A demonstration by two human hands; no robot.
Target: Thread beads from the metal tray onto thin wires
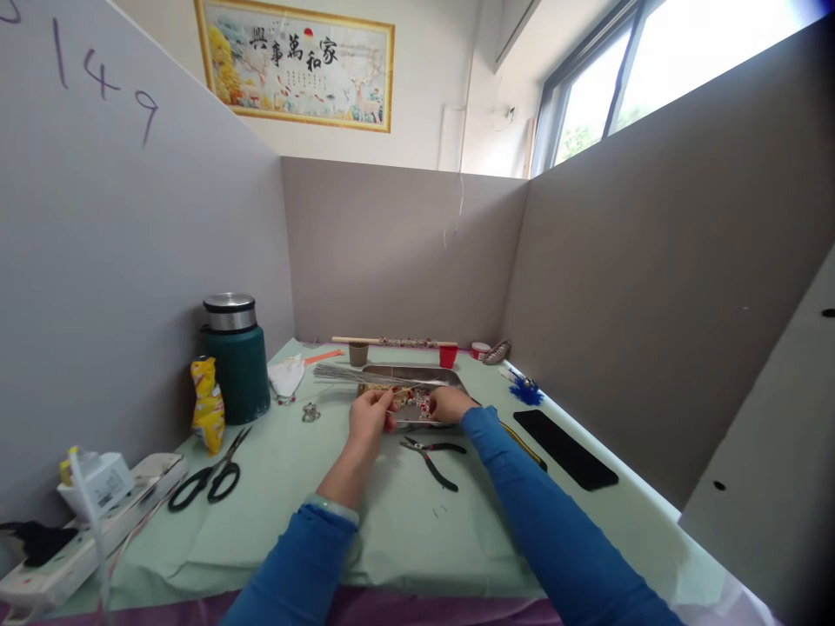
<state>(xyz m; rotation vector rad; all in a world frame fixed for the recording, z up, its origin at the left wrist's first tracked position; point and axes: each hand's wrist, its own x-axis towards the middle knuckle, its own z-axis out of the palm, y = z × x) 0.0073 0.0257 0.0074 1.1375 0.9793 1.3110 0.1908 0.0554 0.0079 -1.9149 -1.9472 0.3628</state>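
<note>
A shallow metal tray point(450, 376) holds red, clear and gold-coloured beads point(412, 398). My left hand point(369, 415) is over its left front corner, thumb and fingers pinched on what looks like a thin wire, with a red spot at the fingertips. At the tray's right side, my right hand point(450, 403) has its fingers pressed together down among the beads; whatever they hold is hidden. A bundle of thin metal wires point(339, 374) lies across the tray behind both hands. Just in front of the tray are pliers point(430, 456) with dark handles, their jaws apart.
Scissors point(212, 478), a green flask point(236, 369), a yellow packet point(207, 404) and a power strip point(123, 513) stand or lie left. A black flat object point(564, 449) lies right. Behind the tray are a brown cup point(358, 354), a red cup point(447, 356) and a beaded stick point(352, 340).
</note>
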